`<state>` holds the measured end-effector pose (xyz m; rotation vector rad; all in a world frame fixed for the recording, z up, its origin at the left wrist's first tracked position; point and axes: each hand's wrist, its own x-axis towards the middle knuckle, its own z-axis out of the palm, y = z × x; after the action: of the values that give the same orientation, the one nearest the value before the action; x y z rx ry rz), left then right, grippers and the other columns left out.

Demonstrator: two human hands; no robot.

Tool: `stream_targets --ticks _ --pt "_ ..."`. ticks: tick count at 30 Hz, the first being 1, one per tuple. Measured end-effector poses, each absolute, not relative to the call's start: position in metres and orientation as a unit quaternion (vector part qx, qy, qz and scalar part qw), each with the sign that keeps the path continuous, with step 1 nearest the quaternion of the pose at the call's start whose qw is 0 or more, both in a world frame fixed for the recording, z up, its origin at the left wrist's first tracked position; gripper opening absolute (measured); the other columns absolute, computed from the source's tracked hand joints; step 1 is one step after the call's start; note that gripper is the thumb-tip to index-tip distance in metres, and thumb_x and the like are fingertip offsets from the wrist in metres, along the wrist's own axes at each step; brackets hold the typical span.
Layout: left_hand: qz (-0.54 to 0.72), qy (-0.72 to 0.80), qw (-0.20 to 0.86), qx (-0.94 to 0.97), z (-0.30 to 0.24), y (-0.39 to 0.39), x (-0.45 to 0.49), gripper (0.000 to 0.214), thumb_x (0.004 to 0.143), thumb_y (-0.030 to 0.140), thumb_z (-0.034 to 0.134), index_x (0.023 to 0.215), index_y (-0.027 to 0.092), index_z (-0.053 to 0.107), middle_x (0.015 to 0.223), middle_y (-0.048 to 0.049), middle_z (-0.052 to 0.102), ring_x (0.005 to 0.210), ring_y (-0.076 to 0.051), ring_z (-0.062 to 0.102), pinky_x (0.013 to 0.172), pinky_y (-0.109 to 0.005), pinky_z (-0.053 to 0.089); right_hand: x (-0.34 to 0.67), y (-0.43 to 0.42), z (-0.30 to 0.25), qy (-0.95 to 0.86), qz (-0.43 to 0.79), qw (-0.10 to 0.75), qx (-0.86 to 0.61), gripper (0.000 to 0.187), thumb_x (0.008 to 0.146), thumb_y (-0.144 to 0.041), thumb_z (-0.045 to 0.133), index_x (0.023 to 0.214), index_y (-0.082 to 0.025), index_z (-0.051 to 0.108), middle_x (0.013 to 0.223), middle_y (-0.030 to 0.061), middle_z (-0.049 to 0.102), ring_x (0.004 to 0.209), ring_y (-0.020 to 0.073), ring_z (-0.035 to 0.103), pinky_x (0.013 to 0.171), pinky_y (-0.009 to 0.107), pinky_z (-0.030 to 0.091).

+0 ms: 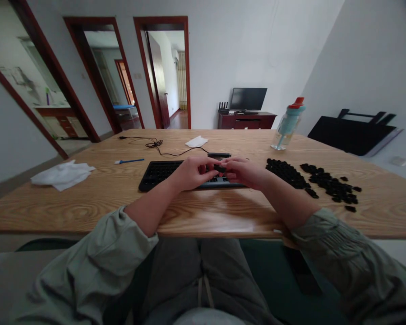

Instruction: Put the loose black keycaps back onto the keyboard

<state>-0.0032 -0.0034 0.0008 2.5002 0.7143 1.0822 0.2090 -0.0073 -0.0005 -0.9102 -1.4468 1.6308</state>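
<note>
A black keyboard (159,171) lies on the wooden table in front of me, and some of its grey base shows near my right hand. My left hand (193,172) and my right hand (242,172) meet above it with fingers pinched together. Between the fingertips is a small black keycap (219,168), partly covered by them. A bit of red shows just below it, too small to make out. To the right, many loose black keycaps (286,173) are spread in a patch, with another scattered group (334,185) beside it.
A water bottle (287,124) stands at the back right of the table (203,210). A coiled cable (154,143), a folded tissue (196,141), a blue brush (130,160) and crumpled white tissue (63,174) lie behind and left. A dark phone-like slab (301,271) rests below the table edge.
</note>
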Motion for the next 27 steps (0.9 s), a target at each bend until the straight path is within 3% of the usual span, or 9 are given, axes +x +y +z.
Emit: stream_targets --ticks 7,12,17,23,27 --pt "0.390 0.293 0.189 0.852 -0.003 0.007 -0.004 0.028 0.082 0.030 0.070 0.106 0.015 0.076 0.081 -0.0031 0.072 0.060 -0.010 0.054 0.057 -0.022 0.042 0.216 0.002 -0.014 -0.607 0.570 0.415 -0.366 0.033 0.072 -0.040 0.073 0.096 -0.018 0.064 0.074 0.0009 0.066 0.048 0.0055 0.034 0.045 0.021 0.023" --pt "0.390 0.362 0.172 0.829 -0.007 0.017 -0.013 0.030 0.082 0.034 0.070 0.104 0.014 0.076 0.079 -0.0028 0.072 0.061 -0.011 0.054 0.058 -0.024 0.042 0.222 0.009 -0.023 -0.723 0.264 0.456 -0.446 0.025 0.079 -0.036 0.065 0.094 -0.016 0.068 0.076 0.0039 0.068 0.058 0.0122 0.050 0.054 0.026 0.038" --pt "0.313 0.366 0.121 0.868 -0.012 0.023 -0.018 0.025 0.085 0.037 0.067 0.094 0.016 0.079 0.085 -0.0046 0.076 0.073 -0.016 0.063 0.070 -0.028 0.045 0.214 0.004 -0.035 -0.834 0.030 0.368 -0.411 0.038 0.081 -0.027 0.063 0.117 -0.018 0.071 0.095 0.0070 0.075 0.070 0.0169 0.062 0.067 0.029 0.047" --pt "0.285 0.386 0.171 0.861 -0.019 0.026 -0.009 0.024 0.086 0.034 0.065 0.095 0.015 0.077 0.081 -0.0036 0.075 0.070 -0.016 0.064 0.066 -0.027 0.046 0.204 0.000 -0.035 -0.874 -0.016 0.306 -0.377 0.035 0.084 -0.024 0.061 0.116 -0.020 0.075 0.100 0.0066 0.078 0.082 0.0210 0.070 0.077 0.031 0.050" --pt "0.237 0.370 0.137 0.888 -0.020 0.027 -0.006 0.026 0.088 0.034 0.062 0.097 0.016 0.077 0.087 -0.0045 0.076 0.075 -0.017 0.065 0.069 -0.027 0.046 0.208 0.004 -0.034 -0.886 -0.020 0.284 -0.367 0.029 0.087 -0.026 0.060 0.108 -0.021 0.079 0.096 0.0073 0.078 0.081 0.0212 0.069 0.077 0.031 0.051"
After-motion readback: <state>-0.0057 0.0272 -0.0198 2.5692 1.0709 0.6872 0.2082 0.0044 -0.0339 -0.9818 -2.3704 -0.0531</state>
